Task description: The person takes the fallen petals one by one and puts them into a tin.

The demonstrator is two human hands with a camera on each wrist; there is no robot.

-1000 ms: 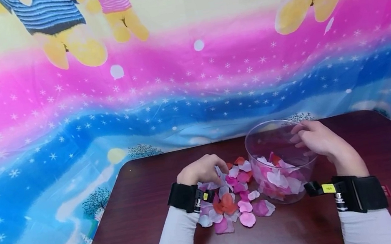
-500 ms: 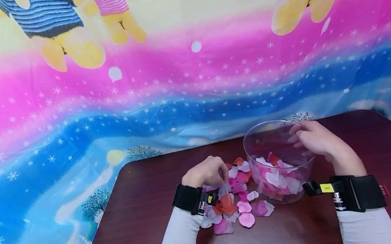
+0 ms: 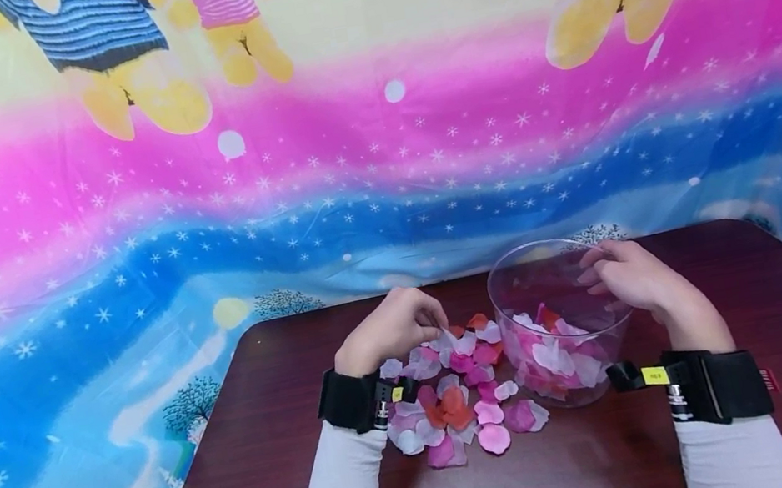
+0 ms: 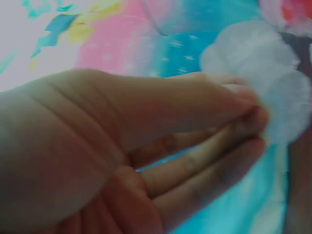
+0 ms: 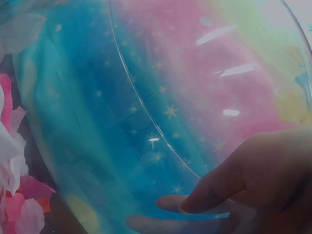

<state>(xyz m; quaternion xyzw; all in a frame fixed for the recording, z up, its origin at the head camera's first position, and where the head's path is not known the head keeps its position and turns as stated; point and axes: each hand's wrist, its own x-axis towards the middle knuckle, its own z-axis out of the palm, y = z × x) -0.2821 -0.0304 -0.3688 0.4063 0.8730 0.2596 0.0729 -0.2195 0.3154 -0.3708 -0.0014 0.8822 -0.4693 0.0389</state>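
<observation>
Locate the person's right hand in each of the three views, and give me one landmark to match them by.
Head: the right hand is right of centre, at the right rim of the clear container.
Left wrist: not in it.
Right wrist: the right hand is at the lower right, at the container's rim.
Shared landmark: the star-printed backdrop, visible in all three, through the container in the right wrist view.

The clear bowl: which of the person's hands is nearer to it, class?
Right. The right hand grips the clear bowl at its right edge; the left hand is apart from it, to its left, by the loose petals on the table.
</observation>
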